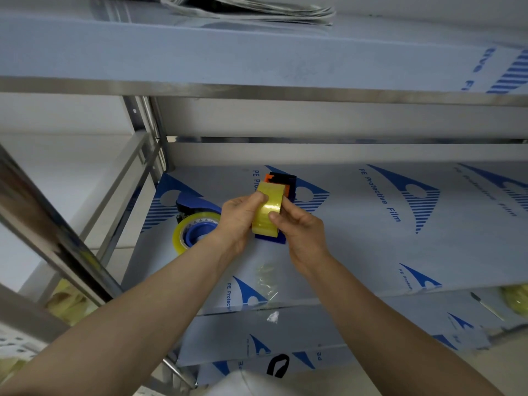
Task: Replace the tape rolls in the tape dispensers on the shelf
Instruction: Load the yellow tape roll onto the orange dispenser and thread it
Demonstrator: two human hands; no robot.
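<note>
Shelf (pixel 371 238) bears perhaps two dispensers (pixel 197 205) (pixel 287 182), two tape rolls (pixel 268 212) (pixel 181 234); two hands (pixel 237 221) (pixel 303 235) grip one.

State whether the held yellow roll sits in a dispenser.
Out, it seems: left hand and right hand hold the tape roll over the dispenser.

glossy yellowish tape roll (pixel 268 211); brushed metal shelf (pixel 257 91) under printed plastic film (pixel 371 212); blue plastic dispenser (pixel 200 224).

Yellow tape roll (pixel 268 210), blue-and-orange dispenser (pixel 281 181), blue-printed white shelf film (pixel 371 224).
</note>
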